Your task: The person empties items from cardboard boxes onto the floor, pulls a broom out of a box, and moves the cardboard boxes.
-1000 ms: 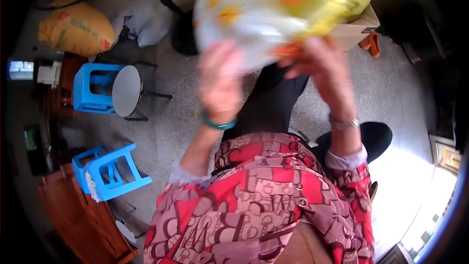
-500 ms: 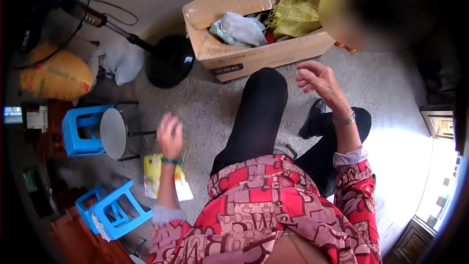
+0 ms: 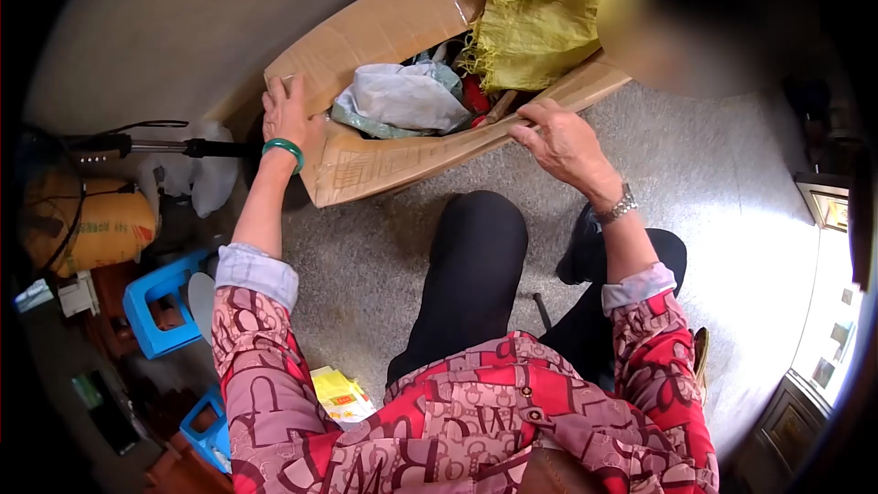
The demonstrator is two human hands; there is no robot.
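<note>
- Lays the left hand (image 3: 293, 119) over the left end of the open cardboard box (image 3: 393, 167), with fingers extended and slightly apart; cannot tell from this angle how firmly pressed.
- Pinches the near rim with the right hand (image 3: 567, 148), thumb outside, fingers curled over the edge.
- Find the cardboard box on the grey floor (image 3: 366, 288), ahead of the black-trousered knee (image 3: 480, 238).
- Find inside a crumpled white plastic bag (image 3: 402, 96) and, toward the right end, a yellow woven sack (image 3: 540, 18).
- Find a yellow-and-white bag (image 3: 343, 393) on the floor beside the left sleeve (image 3: 265, 366), well apart from the box.
</note>
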